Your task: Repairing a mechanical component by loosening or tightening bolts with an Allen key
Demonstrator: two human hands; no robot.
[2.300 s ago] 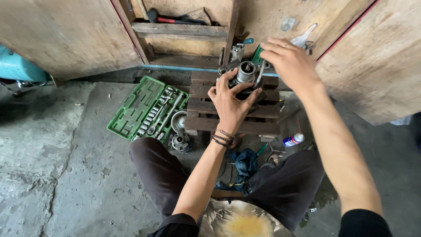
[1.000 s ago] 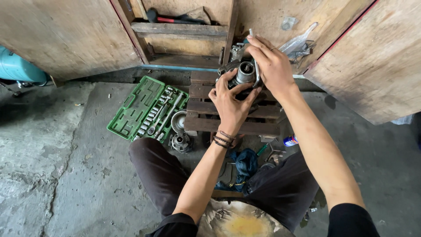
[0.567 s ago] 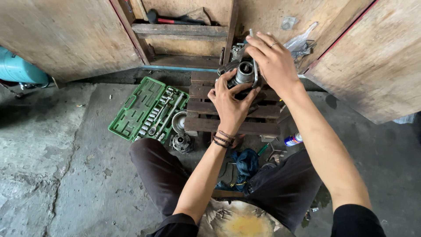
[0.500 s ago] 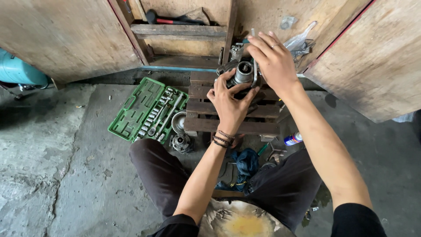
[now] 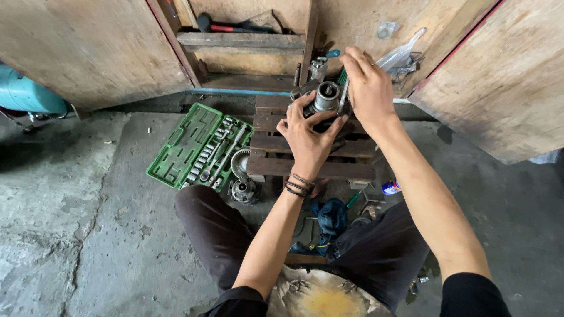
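A grey metal machine part [image 5: 326, 97] with a round open bore stands on a low slatted wooden stand [image 5: 311, 159]. My left hand [image 5: 305, 138] wraps around its near side, fingers gripping the housing. My right hand [image 5: 367, 88] is at the part's right side and holds a slim green-handled tool [image 5: 342, 79] against it. Beaded bands circle my left wrist.
An open green socket set case [image 5: 200, 147] lies left of the stand, with a gear [image 5: 239, 163] and a bearing-like part [image 5: 244, 190] beside it. A blue rag [image 5: 330, 214] and a small spray can [image 5: 390, 188] lie by my legs. Wooden panels stand behind, a teal tank [image 5: 29, 94] at left.
My right hand came down from above the part to its right side and now presses the tool against it. My left hand has kept its grip throughout.
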